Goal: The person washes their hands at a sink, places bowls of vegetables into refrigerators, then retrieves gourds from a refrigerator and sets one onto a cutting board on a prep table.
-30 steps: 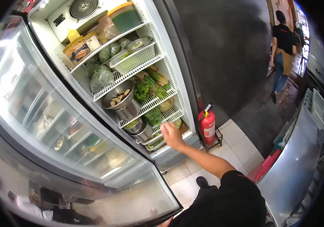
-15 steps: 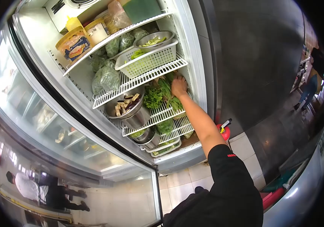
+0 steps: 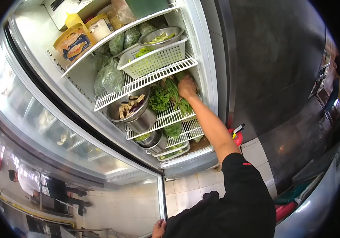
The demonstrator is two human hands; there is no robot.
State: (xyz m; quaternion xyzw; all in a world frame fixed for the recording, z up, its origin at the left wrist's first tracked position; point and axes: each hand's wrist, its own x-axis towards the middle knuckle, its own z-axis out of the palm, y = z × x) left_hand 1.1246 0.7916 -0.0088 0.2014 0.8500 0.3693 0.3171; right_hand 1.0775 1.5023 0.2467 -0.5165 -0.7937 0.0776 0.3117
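Observation:
My right hand (image 3: 187, 87) reaches into the upright fridge, under the second wire shelf. Its fingers curl down onto a bunch of leafy greens (image 3: 172, 90), with the fingertips partly hidden. Left of it, curly-leafed herbs (image 3: 160, 99) lie on the same shelf. Beside those stands a steel pot with a colander (image 3: 132, 113) of cut eggplant pieces (image 3: 129, 106). At the bottom of the view my left hand (image 3: 159, 229) is closed around the edge of the open glass door (image 3: 161, 200).
Above sit a white perforated basket (image 3: 154, 62), a steel bowl (image 3: 162, 39) of cut green vegetables and bagged greens (image 3: 110, 79). Tubs (image 3: 74, 43) stand on the top shelf. A red fire extinguisher (image 3: 237, 137) stands right of the fridge. A person shows through the door glass.
My left hand has come into view at the door's edge. My right hand stays among the greens, its fingers more curled. The view has shifted slightly.

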